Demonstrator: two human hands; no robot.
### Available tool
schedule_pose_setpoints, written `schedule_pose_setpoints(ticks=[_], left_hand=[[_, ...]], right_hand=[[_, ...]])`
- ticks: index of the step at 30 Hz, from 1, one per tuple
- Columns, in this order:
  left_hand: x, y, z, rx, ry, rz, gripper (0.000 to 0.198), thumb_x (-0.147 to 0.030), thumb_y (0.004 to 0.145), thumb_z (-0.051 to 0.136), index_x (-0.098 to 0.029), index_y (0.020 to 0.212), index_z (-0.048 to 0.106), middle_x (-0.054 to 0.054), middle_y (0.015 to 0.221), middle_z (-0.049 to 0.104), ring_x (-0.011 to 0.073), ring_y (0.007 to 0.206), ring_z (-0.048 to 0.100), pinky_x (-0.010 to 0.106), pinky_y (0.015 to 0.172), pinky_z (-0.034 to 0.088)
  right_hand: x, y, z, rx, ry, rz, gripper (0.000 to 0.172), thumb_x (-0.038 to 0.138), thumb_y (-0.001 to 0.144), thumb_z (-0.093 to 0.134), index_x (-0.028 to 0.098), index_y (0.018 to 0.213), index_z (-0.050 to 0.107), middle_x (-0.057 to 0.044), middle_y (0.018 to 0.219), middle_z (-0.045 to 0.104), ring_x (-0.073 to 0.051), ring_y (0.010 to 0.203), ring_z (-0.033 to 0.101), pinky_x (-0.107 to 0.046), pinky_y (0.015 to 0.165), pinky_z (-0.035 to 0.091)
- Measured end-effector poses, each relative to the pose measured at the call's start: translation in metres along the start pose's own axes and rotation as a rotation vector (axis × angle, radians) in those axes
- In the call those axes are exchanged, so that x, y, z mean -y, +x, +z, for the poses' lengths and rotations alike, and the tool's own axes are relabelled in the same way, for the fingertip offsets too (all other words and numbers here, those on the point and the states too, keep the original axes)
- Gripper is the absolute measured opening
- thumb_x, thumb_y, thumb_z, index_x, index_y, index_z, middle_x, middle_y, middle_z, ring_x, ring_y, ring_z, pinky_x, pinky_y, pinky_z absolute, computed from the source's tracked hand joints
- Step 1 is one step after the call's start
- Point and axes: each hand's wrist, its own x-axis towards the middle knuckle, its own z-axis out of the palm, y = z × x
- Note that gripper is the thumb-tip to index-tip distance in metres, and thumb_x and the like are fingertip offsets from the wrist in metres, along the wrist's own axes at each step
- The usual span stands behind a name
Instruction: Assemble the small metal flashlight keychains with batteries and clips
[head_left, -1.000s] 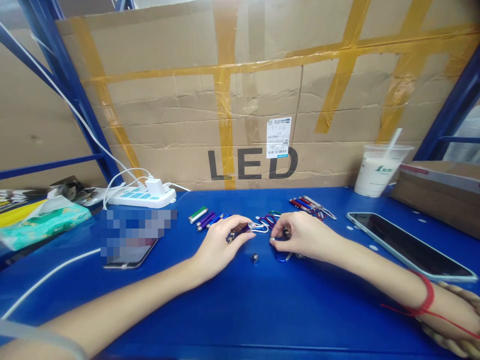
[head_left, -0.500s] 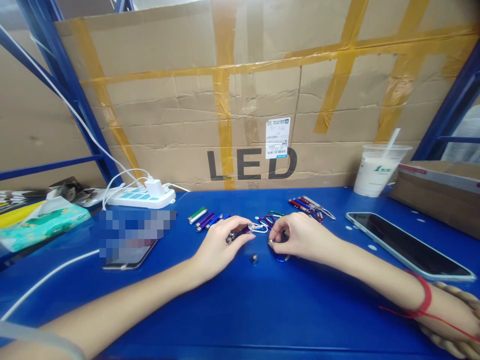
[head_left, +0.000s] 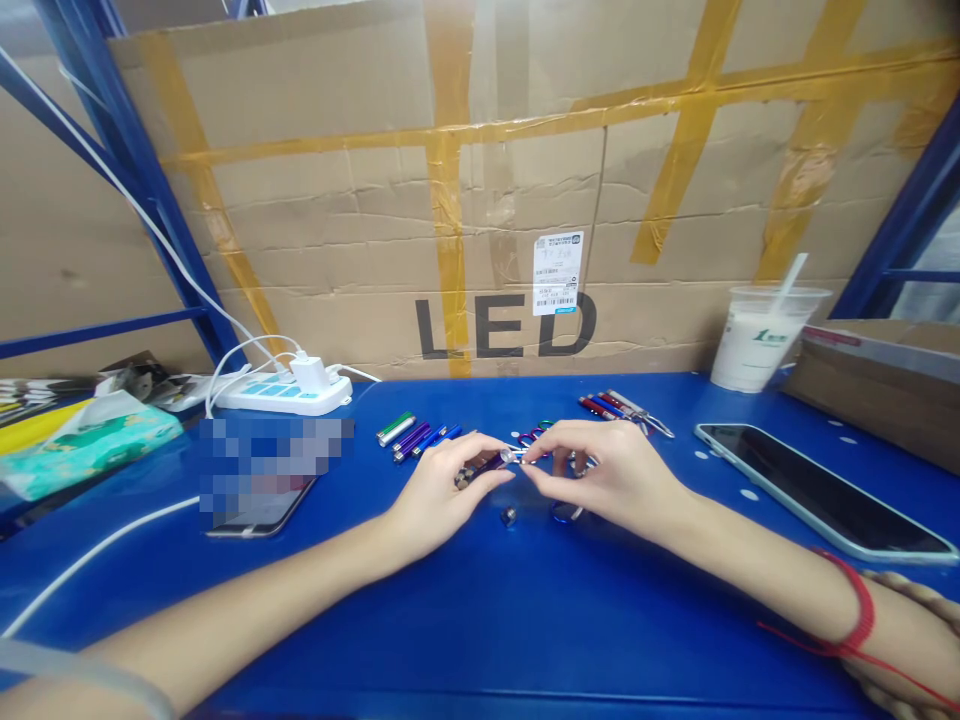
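My left hand [head_left: 431, 495] is closed around a small dark purple metal tube, like a mini flashlight body [head_left: 491, 464], its shiny end facing right. My right hand [head_left: 611, 465] pinches a tiny silver piece [head_left: 524, 460] between thumb and fingertip, right by that end. Whether the two touch cannot be made out. Below them, a small dark metal cap [head_left: 508, 517] lies on the blue tabletop. A blue carabiner clip [head_left: 566, 513] is partly hidden under my right hand, with more coloured clips [head_left: 529, 437] behind it.
Green, purple and blue tubes [head_left: 411, 437] lie left of the hands; red, blue and silver ones [head_left: 615, 405] with clips lie at the back right. Around them are a power strip [head_left: 330, 402], two phones [head_left: 817, 490], a drink cup [head_left: 754, 345] and a large carton [head_left: 337, 250].
My right hand has moved left and slightly up, bringing its pinched fingertips to the end of the tube. My left hand stays nearly still.
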Motion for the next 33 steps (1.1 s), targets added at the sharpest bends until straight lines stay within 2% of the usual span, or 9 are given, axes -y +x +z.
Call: schedule_pose_setpoints(ticks=[2,4,7,13,18,21,29,31,33], left_hand=[[0.0004,-0.0007,0.0003,0.023,-0.014,0.04,0.014,-0.026,0.083,0.058,-0.018,0.093,0.065,0.003,0.086,0.07,0.0163,0.077,0.062,0.027,0.075,0.048],[0.0007,-0.0017,0.0003,0.056,-0.019,0.092,0.015,-0.026,0.084,0.058,-0.018,0.095,0.065,0.004,0.088,0.07,0.0164,0.079,0.063,0.027,0.076,0.047],[0.0006,-0.0027,0.0,0.089,-0.012,0.138,0.016,-0.025,0.084,0.057,-0.019,0.097,0.064,0.003,0.089,0.07,0.0157,0.08,0.063,0.026,0.076,0.046],[-0.0007,-0.0022,-0.0009,0.055,-0.037,0.131,0.014,-0.022,0.083,0.059,-0.017,0.095,0.065,0.003,0.087,0.07,0.0153,0.079,0.063,0.024,0.077,0.046],[-0.0005,-0.0024,-0.0014,0.041,-0.045,0.133,0.015,-0.022,0.084,0.058,-0.018,0.097,0.065,0.004,0.09,0.071,0.0158,0.08,0.063,0.026,0.079,0.047],[0.0,-0.0021,-0.001,0.031,-0.047,0.103,0.016,-0.022,0.083,0.058,-0.017,0.097,0.065,0.004,0.09,0.071,0.0161,0.078,0.063,0.027,0.078,0.047],[-0.0031,0.0004,-0.001,-0.04,-0.013,-0.032,0.01,-0.021,0.082,0.058,-0.017,0.09,0.063,0.002,0.084,0.068,0.0152,0.076,0.061,0.025,0.073,0.045],[-0.003,0.0005,-0.0014,-0.058,-0.003,-0.066,0.01,-0.021,0.083,0.056,-0.017,0.09,0.062,0.001,0.083,0.067,0.0147,0.074,0.06,0.025,0.071,0.044],[-0.0024,0.0002,-0.0015,-0.063,-0.002,-0.084,0.01,-0.021,0.084,0.054,-0.018,0.09,0.061,0.001,0.081,0.066,0.0142,0.072,0.058,0.024,0.07,0.044]], right_hand=[[0.001,-0.0014,-0.0002,-0.099,0.054,-0.098,0.008,0.022,0.077,0.06,0.019,0.077,0.068,-0.001,0.073,0.069,-0.008,0.054,0.06,-0.018,0.049,0.045],[0.0024,-0.0026,-0.0004,-0.132,0.086,-0.178,0.008,0.021,0.08,0.059,0.018,0.08,0.067,-0.002,0.076,0.07,-0.009,0.059,0.061,-0.018,0.051,0.047],[0.0028,-0.0034,-0.0001,-0.105,0.116,-0.252,0.008,0.02,0.081,0.06,0.018,0.083,0.067,-0.003,0.079,0.07,-0.01,0.069,0.063,-0.018,0.059,0.051],[-0.0006,-0.0019,-0.0002,-0.06,0.147,-0.3,0.011,0.017,0.083,0.058,0.017,0.088,0.068,-0.005,0.086,0.069,-0.011,0.076,0.064,-0.021,0.069,0.053],[0.0005,-0.0008,0.0004,-0.063,0.153,-0.286,0.007,0.018,0.081,0.062,0.017,0.083,0.069,-0.005,0.086,0.067,-0.012,0.076,0.064,-0.022,0.071,0.052],[0.0007,-0.0015,0.0013,-0.028,0.139,-0.256,0.011,0.021,0.082,0.061,0.018,0.089,0.069,-0.005,0.09,0.066,-0.012,0.077,0.063,-0.022,0.07,0.052],[-0.0012,-0.004,0.0035,0.043,0.111,-0.041,0.014,0.03,0.082,0.06,0.02,0.091,0.06,-0.003,0.091,0.062,-0.007,0.058,0.056,-0.018,0.051,0.044],[-0.001,-0.0037,0.0033,0.089,0.097,0.011,0.017,0.033,0.08,0.062,0.02,0.09,0.058,-0.001,0.086,0.062,-0.007,0.056,0.055,-0.019,0.05,0.043],[-0.0003,-0.0032,0.0028,0.202,0.092,0.011,0.019,0.037,0.08,0.062,0.02,0.087,0.059,0.001,0.083,0.062,-0.008,0.057,0.055,-0.019,0.052,0.043]])
